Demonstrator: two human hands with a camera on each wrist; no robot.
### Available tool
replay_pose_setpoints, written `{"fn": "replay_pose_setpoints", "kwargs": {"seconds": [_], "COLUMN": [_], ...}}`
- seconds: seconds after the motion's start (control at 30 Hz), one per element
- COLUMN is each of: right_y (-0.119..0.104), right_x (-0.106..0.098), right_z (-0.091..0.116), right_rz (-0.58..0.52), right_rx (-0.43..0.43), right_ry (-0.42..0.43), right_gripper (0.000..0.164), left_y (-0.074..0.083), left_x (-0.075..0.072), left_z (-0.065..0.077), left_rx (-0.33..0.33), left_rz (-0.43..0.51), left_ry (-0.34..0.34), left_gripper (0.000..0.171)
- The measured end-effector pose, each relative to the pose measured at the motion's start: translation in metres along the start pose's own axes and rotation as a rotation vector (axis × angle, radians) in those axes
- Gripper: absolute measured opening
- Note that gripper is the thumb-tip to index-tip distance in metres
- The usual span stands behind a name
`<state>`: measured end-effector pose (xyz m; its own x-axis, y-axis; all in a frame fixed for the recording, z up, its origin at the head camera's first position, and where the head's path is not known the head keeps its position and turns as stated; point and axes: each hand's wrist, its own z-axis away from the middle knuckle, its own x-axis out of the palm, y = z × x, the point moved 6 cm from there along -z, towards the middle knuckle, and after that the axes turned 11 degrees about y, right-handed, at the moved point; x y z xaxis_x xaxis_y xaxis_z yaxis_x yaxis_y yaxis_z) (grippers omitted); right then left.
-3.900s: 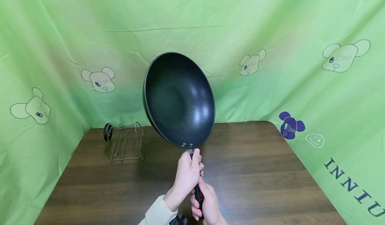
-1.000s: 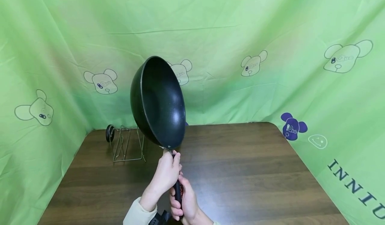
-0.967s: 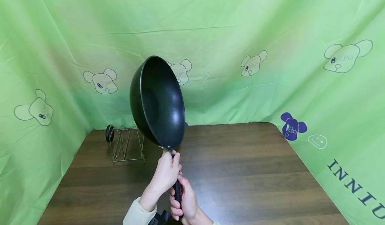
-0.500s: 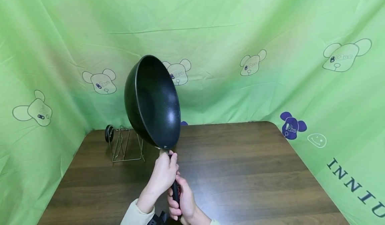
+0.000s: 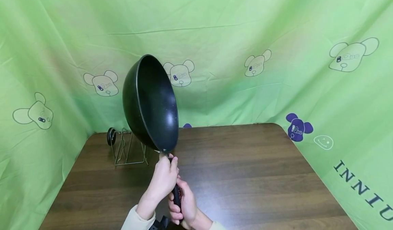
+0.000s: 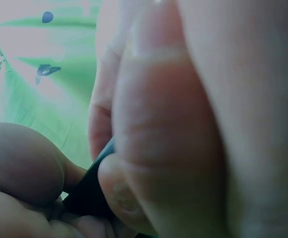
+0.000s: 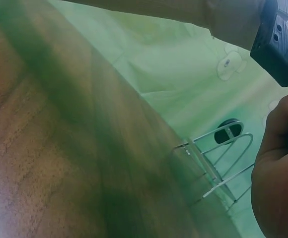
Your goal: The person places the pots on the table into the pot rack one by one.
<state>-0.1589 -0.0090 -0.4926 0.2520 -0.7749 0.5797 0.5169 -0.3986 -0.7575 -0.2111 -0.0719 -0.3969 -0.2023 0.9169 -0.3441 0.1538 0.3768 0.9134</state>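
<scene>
One broad brown worktop lies below you, and the pan is held up over its left half, close to upright, its hollow turned to your right and partly back toward you. Next in size, the wire rack stands at the far left of the worktop; from the head camera the outer curve of the bowl covers part of it, so you cannot tell how much gap lies between them. Your left hand is the nearer one, both to the bowl and to the rack; your right hand sits lower and to the right, closer to your body. The fingers of both hands are curled round the black handle, the left just under the bowl, the right along the lower part. That handle's long axis is what steering the pan seems to turn on: it runs from your right hand up, forward and slightly left, putting the bowl beyond your left fingers. Smallest, the black disc is on the rack's left side, away from the bowl.
</scene>
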Motion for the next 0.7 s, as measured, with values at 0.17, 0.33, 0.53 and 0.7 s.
{"fn": "replay_pose_setpoints", "kwargs": {"seconds": [0.17, 0.33, 0.53, 0.7], "right_y": [0.000, 0.001, 0.003, 0.004], "right_x": [0.003, 0.006, 0.009, 0.011], "right_z": [-0.002, -0.003, -0.006, -0.008], "right_rz": [-0.010, -0.017, -0.004, 0.009], "right_rx": [-0.015, -0.015, -0.001, 0.007], "right_ry": [-0.036, -0.063, -0.075, -0.070], "right_gripper": [0.046, 0.045, 0.045, 0.045], "left_y": [0.000, 0.000, -0.001, 0.001], "left_x": [-0.004, -0.008, -0.012, -0.014], "left_z": [0.000, 0.001, 0.001, 0.002], "left_rx": [0.015, 0.023, 0.023, 0.044], "left_rz": [-0.016, -0.030, -0.038, -0.056], "left_ry": [0.006, 0.015, 0.028, 0.030], "left_gripper": [0.016, 0.016, 0.016, 0.014]}}
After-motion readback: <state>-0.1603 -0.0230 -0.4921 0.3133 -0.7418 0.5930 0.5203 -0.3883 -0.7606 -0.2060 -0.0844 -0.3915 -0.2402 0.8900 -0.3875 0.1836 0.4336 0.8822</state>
